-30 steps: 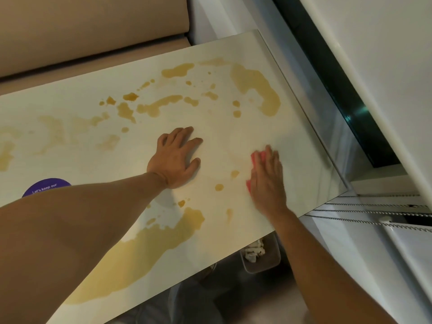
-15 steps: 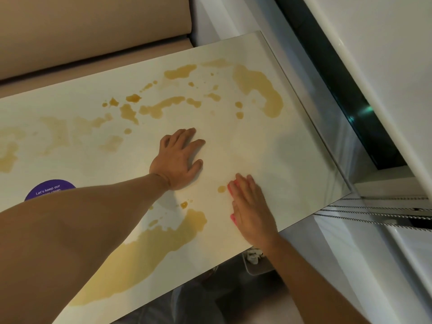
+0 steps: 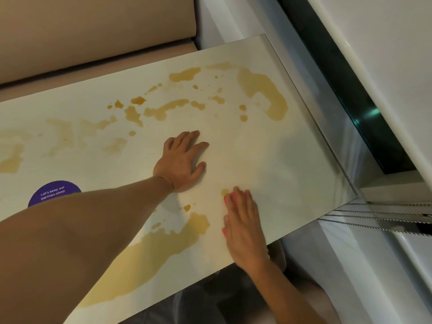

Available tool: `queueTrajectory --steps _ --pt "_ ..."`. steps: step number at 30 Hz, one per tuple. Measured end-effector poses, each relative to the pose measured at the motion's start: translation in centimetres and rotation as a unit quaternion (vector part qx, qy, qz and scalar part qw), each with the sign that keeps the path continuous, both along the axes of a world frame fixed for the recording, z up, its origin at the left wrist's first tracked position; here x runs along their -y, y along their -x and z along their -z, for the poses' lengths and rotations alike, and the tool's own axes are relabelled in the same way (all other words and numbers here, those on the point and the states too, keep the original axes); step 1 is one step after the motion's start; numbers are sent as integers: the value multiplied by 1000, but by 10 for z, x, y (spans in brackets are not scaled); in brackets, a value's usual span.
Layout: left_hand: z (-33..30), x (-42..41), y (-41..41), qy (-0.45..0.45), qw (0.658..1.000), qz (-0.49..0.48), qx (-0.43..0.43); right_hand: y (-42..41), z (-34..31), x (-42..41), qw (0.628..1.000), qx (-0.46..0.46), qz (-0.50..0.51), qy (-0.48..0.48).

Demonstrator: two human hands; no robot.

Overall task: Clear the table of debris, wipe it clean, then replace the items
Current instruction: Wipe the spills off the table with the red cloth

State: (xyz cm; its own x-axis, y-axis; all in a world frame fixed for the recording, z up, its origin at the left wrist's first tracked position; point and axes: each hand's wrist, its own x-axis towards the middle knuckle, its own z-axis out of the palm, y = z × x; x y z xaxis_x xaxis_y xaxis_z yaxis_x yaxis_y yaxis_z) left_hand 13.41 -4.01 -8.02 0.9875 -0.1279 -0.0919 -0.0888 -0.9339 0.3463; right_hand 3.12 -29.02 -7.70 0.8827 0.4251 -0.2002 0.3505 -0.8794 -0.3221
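Your L hand (image 3: 181, 160) lies flat, fingers spread, on desk (image 3: 280, 160). R hand (image 3: 243, 228) flat, pressing pink cloth (image 3: 226, 201) beside amber spill (image 3: 163, 249).

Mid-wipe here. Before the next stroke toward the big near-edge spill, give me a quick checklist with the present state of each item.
1. Pink cloth under the right hand: ok, fingers flat on it, only its edges show.
2. Left hand bracing on the table: ok, flat, fingers spread.
3. Path to the large spill: ok, only small drops between.
4. Far stains wiped: not ok.
5. Cloth saturation: cannot tell, mostly hidden.
6. Purple sticker: ok, outside the stroke, partly behind the left forearm.
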Motion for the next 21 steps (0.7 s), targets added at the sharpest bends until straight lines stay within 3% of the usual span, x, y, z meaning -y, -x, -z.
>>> queueTrajectory --steps 5,11,13,18,21 --pt "-2 1 0 -2 1000 1 -3 -28 0 13 996 1 -88 18" --pt "-2 1 1 1 1000 0 -6 -115 0 0 998 50 27 13" --pt "-2 1 1 2 1000 1 -3 -103 0 -11 999 40 36 -5" --pt "1 -1 0 1 1000 0 -5 -9 -1 -11 995 -11 -96 -14" --pt "0 0 0 1 1000 -1 0 -8 2 4 989 -17 -146 -6"
